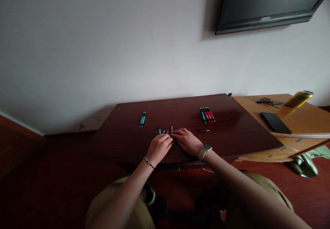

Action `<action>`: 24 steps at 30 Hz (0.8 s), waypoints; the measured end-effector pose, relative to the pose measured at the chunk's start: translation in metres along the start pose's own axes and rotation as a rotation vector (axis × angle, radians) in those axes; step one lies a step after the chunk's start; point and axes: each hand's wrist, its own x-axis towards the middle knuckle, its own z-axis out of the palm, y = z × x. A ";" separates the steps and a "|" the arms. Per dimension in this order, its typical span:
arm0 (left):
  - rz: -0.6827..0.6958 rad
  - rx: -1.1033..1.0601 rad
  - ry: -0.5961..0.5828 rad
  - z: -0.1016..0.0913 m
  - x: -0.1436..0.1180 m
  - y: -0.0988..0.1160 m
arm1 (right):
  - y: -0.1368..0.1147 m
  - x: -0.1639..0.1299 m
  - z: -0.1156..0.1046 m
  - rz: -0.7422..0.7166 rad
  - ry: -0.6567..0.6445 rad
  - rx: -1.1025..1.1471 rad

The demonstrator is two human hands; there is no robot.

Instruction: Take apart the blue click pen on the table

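A person's left hand [159, 147] and right hand [186, 141] meet at the near edge of a dark red-brown wooden table [123, 143], fingers pinched together on a thin pale pen refill [172, 130] standing upright. Small pen parts [162, 131] lie just left of it; assembled red and blue pens [207, 114] lie farther back right.
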 end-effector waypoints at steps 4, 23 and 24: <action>0.001 0.004 -0.001 -0.001 0.001 0.000 | 0.000 0.000 0.000 0.002 -0.002 0.000; -0.019 0.036 -0.037 -0.001 0.007 0.001 | -0.002 0.001 0.002 0.039 -0.033 0.001; -0.019 0.032 -0.035 0.000 0.007 0.001 | -0.002 0.001 0.002 0.039 -0.030 0.005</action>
